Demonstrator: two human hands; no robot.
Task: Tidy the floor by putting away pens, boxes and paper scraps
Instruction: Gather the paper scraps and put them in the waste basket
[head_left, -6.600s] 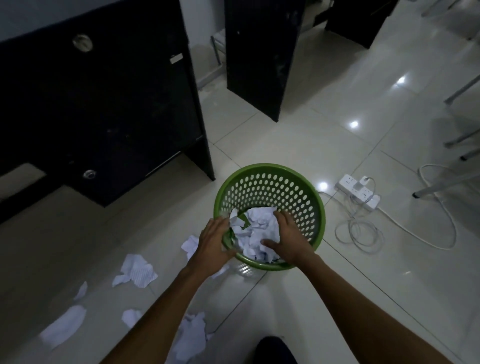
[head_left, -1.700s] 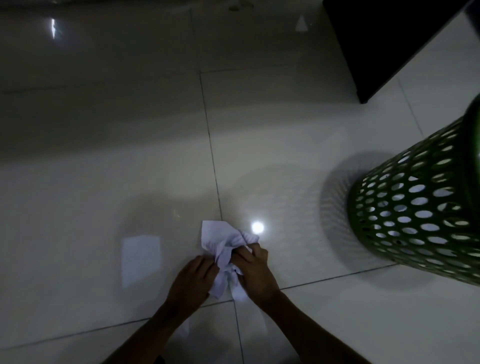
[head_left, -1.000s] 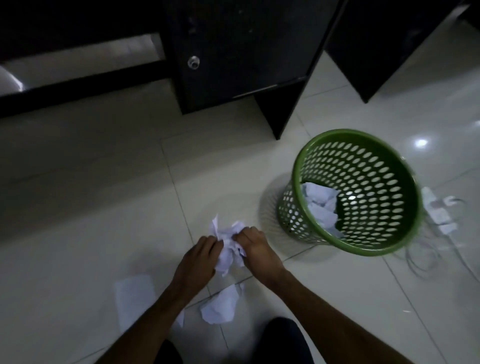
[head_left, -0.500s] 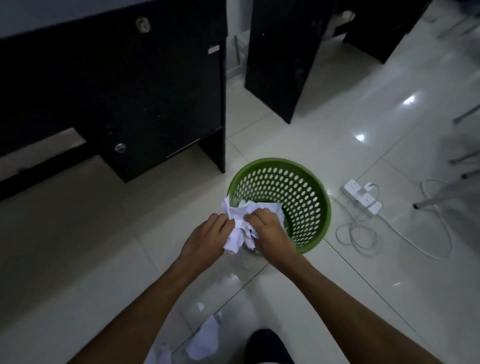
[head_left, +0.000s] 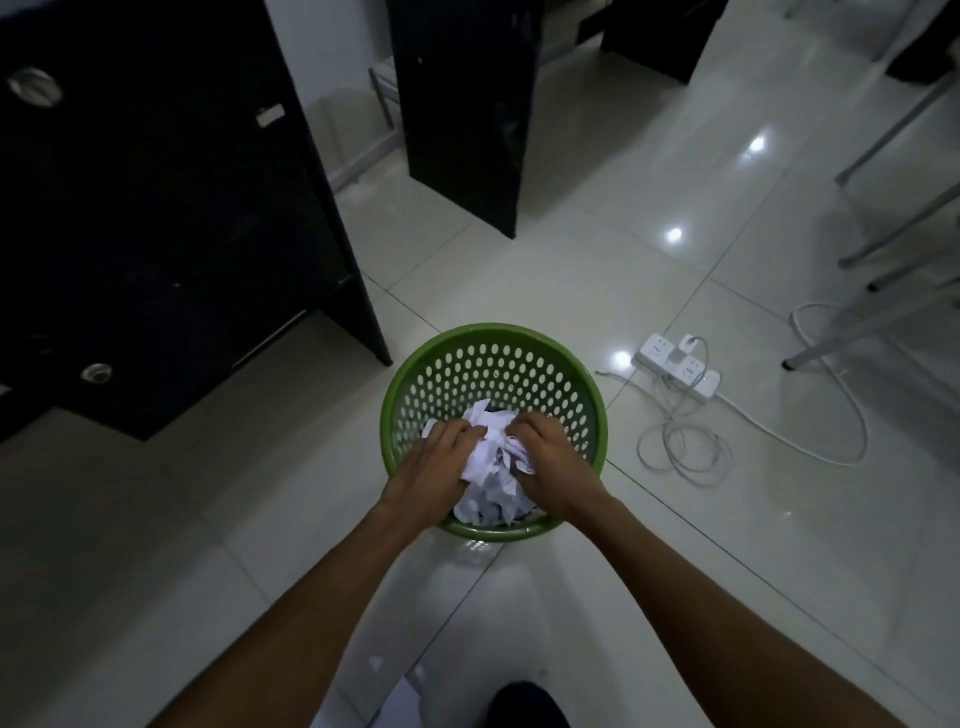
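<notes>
Both forearms are bare, no sleeves, watch or rings showing on the left hand (head_left: 434, 470) or right hand (head_left: 550, 462). One dark shoe (head_left: 527, 706) shows below.

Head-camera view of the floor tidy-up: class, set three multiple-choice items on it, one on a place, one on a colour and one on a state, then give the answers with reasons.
1. Where is the wad of crumpled white paper scraps?
A. over the round perforated plastic waste basket
B. on the white power strip
C. under the black desk panel

2. What colour is the basket?
A. blue
B. green
C. red

3. How are the left hand and right hand?
A. flat on the floor
B. both gripping the paper
C. one holding a pen

Answers: 1 A, the wad sits inside the rim; 2 B, rim and wall are green; 3 B, the fingers of both close on the wad.
</notes>
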